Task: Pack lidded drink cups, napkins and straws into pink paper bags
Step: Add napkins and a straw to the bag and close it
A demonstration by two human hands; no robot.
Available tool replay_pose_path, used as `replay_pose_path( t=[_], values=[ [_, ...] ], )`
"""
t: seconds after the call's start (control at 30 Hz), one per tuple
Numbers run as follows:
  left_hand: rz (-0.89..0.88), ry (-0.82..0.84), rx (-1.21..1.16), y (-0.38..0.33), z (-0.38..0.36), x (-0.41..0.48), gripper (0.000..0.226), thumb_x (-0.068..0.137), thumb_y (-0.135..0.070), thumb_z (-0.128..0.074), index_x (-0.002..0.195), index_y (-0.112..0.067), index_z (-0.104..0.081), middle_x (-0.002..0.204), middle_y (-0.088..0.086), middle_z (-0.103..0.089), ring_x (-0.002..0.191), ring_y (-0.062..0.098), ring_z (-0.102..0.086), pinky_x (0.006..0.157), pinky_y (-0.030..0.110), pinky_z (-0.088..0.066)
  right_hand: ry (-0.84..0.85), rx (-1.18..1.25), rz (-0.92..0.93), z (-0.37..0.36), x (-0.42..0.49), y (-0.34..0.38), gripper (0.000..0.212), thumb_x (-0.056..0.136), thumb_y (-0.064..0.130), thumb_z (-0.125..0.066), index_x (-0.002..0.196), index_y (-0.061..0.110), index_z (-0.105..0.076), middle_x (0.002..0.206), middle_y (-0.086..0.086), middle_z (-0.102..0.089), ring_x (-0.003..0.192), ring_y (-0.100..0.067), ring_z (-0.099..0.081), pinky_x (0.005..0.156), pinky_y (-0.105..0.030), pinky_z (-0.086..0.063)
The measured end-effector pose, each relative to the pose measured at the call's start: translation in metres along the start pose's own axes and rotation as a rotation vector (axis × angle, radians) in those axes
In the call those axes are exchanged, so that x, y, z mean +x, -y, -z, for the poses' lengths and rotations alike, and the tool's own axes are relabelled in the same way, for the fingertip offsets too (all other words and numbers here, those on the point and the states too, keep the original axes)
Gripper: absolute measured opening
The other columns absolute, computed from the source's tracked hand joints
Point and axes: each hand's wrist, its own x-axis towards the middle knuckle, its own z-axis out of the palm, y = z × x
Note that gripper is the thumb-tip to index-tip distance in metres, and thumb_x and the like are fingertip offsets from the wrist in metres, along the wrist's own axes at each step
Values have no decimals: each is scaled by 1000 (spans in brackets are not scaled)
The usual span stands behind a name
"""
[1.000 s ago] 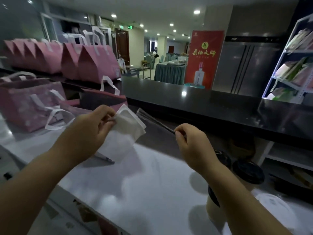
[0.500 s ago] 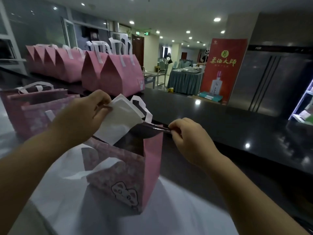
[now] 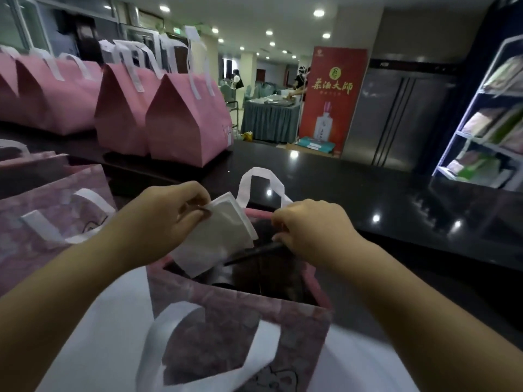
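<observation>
1. Over the open mouth of the pink bag (image 3: 226,329), the left grip (image 3: 169,222) pinched a white napkin (image 3: 218,236) by its upper corner, the napkin's lower end dipping inside.
2. Just beside it, the right grip (image 3: 311,230) pinched one end of a dark straw (image 3: 252,255), which slanted down into the same opening, near the napkin's lower edge.
3. The bag stood upright on the white bench (image 3: 107,335).
4. Closed pink bags (image 3: 184,123) stood in a row on the dark bench (image 3: 339,188) behind.
</observation>
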Motion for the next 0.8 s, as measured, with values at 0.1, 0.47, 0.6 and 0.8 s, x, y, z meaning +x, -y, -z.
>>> replay_pose_path(
  t=[0.1,0.47,0.6,0.8],
  values=[
    [-19,37,-104,15,-9,1,27,81,-18,-65,85,-41,-51,73,-22,-57,77,-6,-58,55,11,-36,-5,44,-78,-2,3,8,24,89,47,-54,103,29,-61,95,4,-65,84,-22,-61,61,-29,-40],
    [-1,41,-421,28,-33,3,6,82,-39,-56,84,-41,-50,81,-16,-61,79,-4,-57,60,7,-43,-20,578,-255,-2,-11,28,4,85,30,-65,87,29,-62,79,12,-63,70,-3,-58,66,-32,-53],
    [-13,95,-355,42,-29,-4,15,78,-36,-60,93,-35,-56,86,-18,-63,83,-5,-59,68,14,-47,-47,520,-300,-4,-9,29,5,85,25,-65,82,29,-64,74,10,-63,70,-8,-59,67,-34,-51],
    [0,134,-267,58,-29,-15,19,80,-23,-66,99,-24,-66,86,-23,-59,81,-8,-57,70,10,-43,90,118,-319,-10,-2,35,20,87,44,-59,100,30,-62,97,6,-66,93,-20,-60,74,-33,-48]
  ],
)
